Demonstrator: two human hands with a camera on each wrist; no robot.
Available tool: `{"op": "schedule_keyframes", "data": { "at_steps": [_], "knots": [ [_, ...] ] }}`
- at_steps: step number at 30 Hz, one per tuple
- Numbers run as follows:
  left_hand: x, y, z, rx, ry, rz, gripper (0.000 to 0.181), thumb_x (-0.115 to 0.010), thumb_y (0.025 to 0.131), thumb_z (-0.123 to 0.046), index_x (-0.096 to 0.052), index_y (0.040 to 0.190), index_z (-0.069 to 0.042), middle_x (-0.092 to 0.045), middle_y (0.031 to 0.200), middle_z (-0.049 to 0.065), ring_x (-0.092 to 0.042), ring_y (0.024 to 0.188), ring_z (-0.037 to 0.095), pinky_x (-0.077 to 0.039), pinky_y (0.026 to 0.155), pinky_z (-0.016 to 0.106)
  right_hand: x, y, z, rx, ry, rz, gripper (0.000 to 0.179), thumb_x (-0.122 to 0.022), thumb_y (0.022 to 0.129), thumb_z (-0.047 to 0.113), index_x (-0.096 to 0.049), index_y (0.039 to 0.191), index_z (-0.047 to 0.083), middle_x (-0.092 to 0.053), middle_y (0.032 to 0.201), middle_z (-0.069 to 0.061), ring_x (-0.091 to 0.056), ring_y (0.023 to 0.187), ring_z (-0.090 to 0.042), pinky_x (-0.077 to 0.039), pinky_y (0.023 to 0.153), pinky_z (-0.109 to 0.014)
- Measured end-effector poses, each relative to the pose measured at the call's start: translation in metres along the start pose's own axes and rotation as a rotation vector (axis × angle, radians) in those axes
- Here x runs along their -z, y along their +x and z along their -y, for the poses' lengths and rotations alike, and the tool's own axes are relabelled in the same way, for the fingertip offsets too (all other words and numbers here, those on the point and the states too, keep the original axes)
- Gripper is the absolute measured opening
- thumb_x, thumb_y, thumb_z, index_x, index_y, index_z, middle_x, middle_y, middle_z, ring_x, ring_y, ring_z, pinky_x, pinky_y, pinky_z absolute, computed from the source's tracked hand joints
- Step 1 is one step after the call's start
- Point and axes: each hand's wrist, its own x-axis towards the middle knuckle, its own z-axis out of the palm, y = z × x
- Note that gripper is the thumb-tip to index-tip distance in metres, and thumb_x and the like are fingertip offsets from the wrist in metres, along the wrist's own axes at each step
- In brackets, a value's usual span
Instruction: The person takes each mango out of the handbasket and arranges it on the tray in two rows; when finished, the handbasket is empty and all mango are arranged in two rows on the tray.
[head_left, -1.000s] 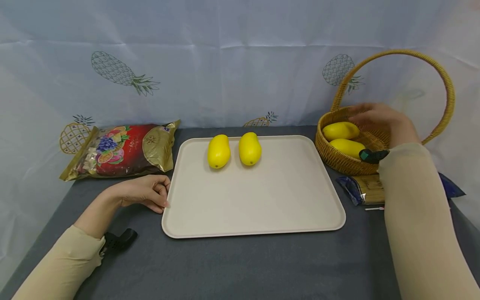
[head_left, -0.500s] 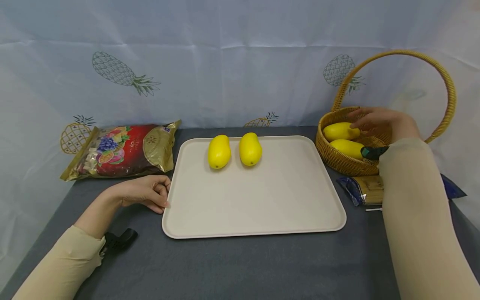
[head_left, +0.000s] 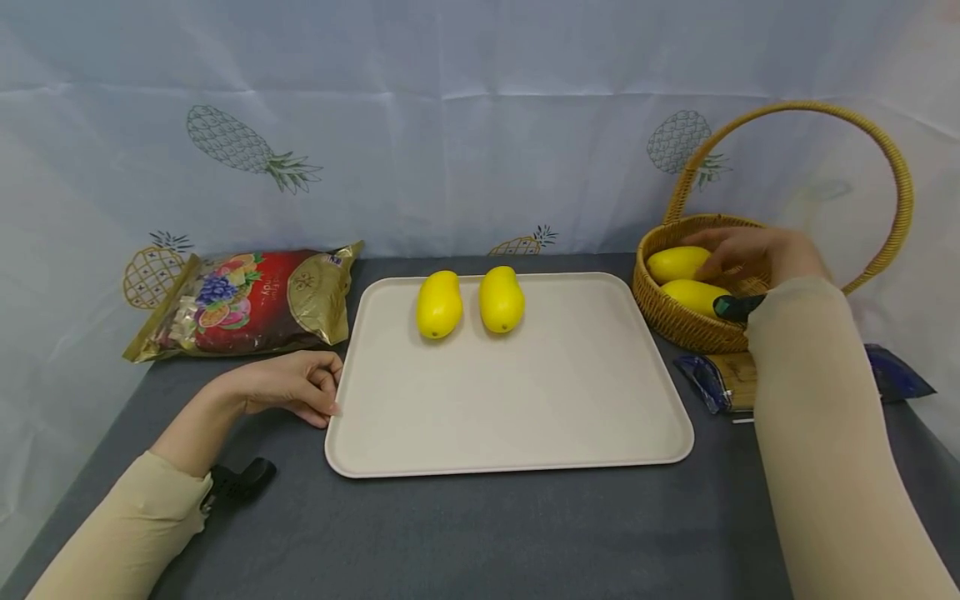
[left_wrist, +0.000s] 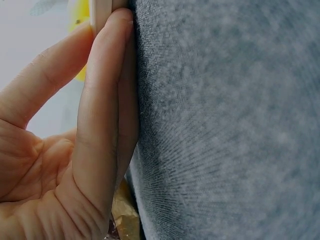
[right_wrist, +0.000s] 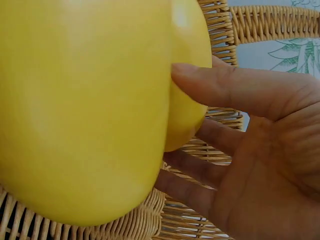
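Observation:
In the head view my left hand pinches the left edge of a cream tray. The left wrist view shows the thumb on the tray's rim and the fingers under it. Two yellow mangoes lie side by side near the tray's far edge. At the right, my right hand reaches into a wicker basket and grips the farther of two mangoes by its right end. Its thumb lies along this mango in the right wrist view, beside the larger-looking nearer mango; some fingertips are hidden.
A red and gold candy bag lies left of the tray. The basket's tall handle arches over the right hand. A blue and tan packet lies in front of the basket, partly behind the right sleeve. A pineapple-print cloth hangs behind.
My right hand has come down inside the basket and moved left onto the farther mango. The left hand, the tray and its two mangoes have stayed in place.

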Motion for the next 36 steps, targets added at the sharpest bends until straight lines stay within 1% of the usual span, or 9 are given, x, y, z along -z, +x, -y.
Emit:
{"op": "schedule_keyframes", "data": {
  "at_steps": [4,8,11,15,21,24,29,31,36],
  "knots": [
    [0.0,0.001,-0.001,0.001,0.002,-0.001,0.039,-0.071,0.088,-0.009,-0.04,0.109,0.004,-0.064,0.077,0.001,-0.069,0.071,0.011,-0.063,0.072,0.028,-0.002,0.001,0.0,-0.047,0.023,0.021,0.087,-0.062,0.096,0.023,-0.003,0.159,0.011,-0.015,0.156,-0.027,-0.037,0.132,-0.047,-0.042,0.11,-0.06],
    [0.001,0.001,-0.001,0.001,0.0,-0.004,0.04,-0.072,0.088,-0.009,-0.04,0.109,0.004,-0.064,0.077,0.001,-0.069,0.071,0.011,-0.063,0.072,0.028,0.001,0.004,-0.005,-0.042,0.018,0.035,0.093,-0.067,0.093,0.026,-0.003,0.158,0.008,-0.015,0.154,-0.03,-0.034,0.136,-0.048,-0.038,0.112,-0.063],
    [0.001,0.001,0.0,0.001,-0.002,-0.005,0.04,-0.072,0.088,-0.009,-0.04,0.109,0.004,-0.064,0.077,0.001,-0.069,0.07,0.011,-0.063,0.071,0.028,0.004,0.007,-0.01,-0.039,-0.002,0.01,0.094,-0.071,0.089,0.027,-0.01,0.157,0.007,-0.028,0.148,-0.027,-0.047,0.126,-0.039,-0.048,0.106,-0.052],
    [0.001,0.002,0.002,-0.002,-0.005,-0.001,0.039,-0.071,0.088,-0.009,-0.04,0.109,0.003,-0.064,0.077,0.0,-0.069,0.071,0.011,-0.063,0.072,0.028,0.003,0.007,-0.011,-0.026,-0.014,-0.003,0.09,-0.071,0.09,0.027,-0.013,0.153,0.002,-0.034,0.141,-0.024,-0.049,0.118,-0.03,-0.053,0.097,-0.039],
    [0.0,0.002,0.003,-0.003,-0.008,-0.003,0.039,-0.072,0.088,-0.009,-0.041,0.108,0.003,-0.063,0.077,0.0,-0.069,0.071,0.011,-0.063,0.072,0.029,0.0,0.005,-0.008,-0.041,-0.038,-0.009,0.088,-0.066,0.095,0.028,-0.008,0.153,-0.004,-0.023,0.148,-0.033,-0.04,0.13,-0.047,-0.049,0.104,-0.052],
    [0.0,0.002,0.003,-0.003,-0.008,-0.005,0.038,-0.071,0.088,-0.008,-0.041,0.108,0.003,-0.063,0.077,0.0,-0.069,0.071,0.011,-0.063,0.072,0.029,-0.001,0.004,-0.007,-0.048,-0.021,-0.012,0.088,-0.064,0.096,0.028,-0.006,0.153,-0.005,-0.018,0.15,-0.034,-0.038,0.132,-0.049,-0.047,0.106,-0.056],
    [-0.001,0.002,0.003,0.001,-0.005,-0.002,0.039,-0.071,0.088,-0.008,-0.041,0.108,0.003,-0.063,0.077,0.0,-0.069,0.071,0.011,-0.063,0.072,0.029,-0.002,0.003,-0.008,-0.036,0.058,-0.055,0.084,-0.065,0.096,0.028,-0.011,0.153,-0.003,-0.034,0.14,-0.026,-0.054,0.116,-0.032,-0.055,0.096,-0.041],
    [-0.001,0.002,0.002,0.003,-0.003,-0.004,0.039,-0.072,0.087,-0.008,-0.041,0.108,0.003,-0.063,0.077,0.0,-0.069,0.071,0.011,-0.063,0.072,0.029,-0.001,-0.001,-0.006,-0.021,0.104,-0.068,0.084,-0.063,0.097,0.03,-0.009,0.154,-0.001,-0.036,0.14,-0.021,-0.056,0.113,-0.026,-0.055,0.098,-0.04],
    [0.0,0.002,0.001,0.006,0.003,-0.007,0.039,-0.072,0.087,-0.009,-0.041,0.107,0.003,-0.063,0.077,0.001,-0.069,0.071,0.012,-0.063,0.072,0.029,0.014,-0.02,0.014,0.027,0.039,-0.148,0.087,-0.056,0.099,0.042,-0.004,0.157,0.003,-0.035,0.144,-0.015,-0.055,0.116,-0.019,-0.053,0.099,-0.034]
  ]
}}
